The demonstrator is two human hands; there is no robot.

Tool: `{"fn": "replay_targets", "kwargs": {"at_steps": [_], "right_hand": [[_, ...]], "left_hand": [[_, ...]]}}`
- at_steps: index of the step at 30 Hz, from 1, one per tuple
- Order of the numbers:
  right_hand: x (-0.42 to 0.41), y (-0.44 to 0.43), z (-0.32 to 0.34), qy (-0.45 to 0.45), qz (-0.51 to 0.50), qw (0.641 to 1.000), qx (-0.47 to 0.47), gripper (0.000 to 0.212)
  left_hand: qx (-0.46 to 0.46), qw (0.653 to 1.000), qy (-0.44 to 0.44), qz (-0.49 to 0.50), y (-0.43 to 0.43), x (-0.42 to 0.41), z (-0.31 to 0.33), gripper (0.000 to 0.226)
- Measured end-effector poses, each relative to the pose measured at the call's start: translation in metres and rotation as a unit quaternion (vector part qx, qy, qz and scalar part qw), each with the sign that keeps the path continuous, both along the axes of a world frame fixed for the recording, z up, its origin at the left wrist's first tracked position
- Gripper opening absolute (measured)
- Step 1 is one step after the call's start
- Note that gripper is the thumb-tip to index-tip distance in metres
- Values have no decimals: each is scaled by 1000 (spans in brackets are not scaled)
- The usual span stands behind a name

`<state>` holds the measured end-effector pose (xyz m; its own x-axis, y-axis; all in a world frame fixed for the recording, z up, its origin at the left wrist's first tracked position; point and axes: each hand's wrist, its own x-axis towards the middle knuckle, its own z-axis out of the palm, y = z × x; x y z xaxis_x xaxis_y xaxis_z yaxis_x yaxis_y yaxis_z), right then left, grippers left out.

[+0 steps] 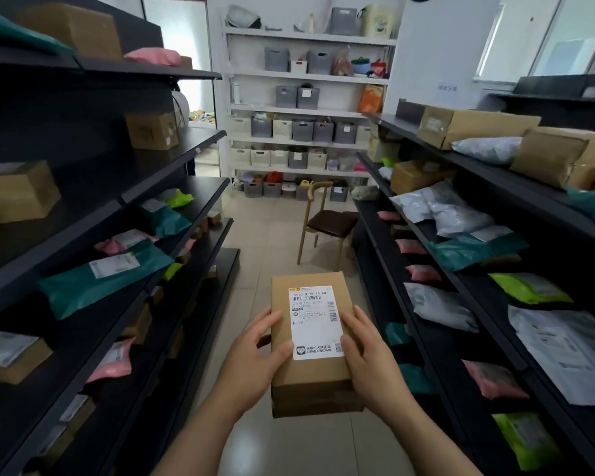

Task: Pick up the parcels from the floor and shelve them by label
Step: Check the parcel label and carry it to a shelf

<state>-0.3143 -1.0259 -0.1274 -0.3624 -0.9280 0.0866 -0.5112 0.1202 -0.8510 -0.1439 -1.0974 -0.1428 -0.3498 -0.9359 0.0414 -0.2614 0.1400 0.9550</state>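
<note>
Both hands, left hand (255, 352) and right hand (371, 362), clasp a brown parcel (311, 383) at six o'clock, fingers curled round its sides, white label (315, 321) upward, above the aisle floor (272, 242).

A cardboard parcel (311, 341) was held flat between both hands above the tiled floor (265, 242), its white label (316, 322) facing up and reading N178. The left hand (255, 359) gripped its left edge, thumb on top; the right hand (371, 362) clasped the right edge, fingers over the label's side. Dark shelves (172, 214) on the left and dark shelving (437, 214) on the right carried boxes and teal, pink, grey and green mailers. A wooden chair (327, 223) stood ahead in the aisle, before a white rack (306, 75) of bins.
</note>
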Motion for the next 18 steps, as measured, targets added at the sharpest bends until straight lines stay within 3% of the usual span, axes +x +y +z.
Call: {"fn": "replay_targets", "kwargs": {"at_steps": [5,18], "right_hand": [[0,-99,10,4,-30,999,-11,45],[-29,-249,6,-31,-66,997,-3,46]], "left_hand": [[-19,999,-17,-19,-109,-3,10,57],[3,998,-12,-62,-271,-34,4,57]]}}
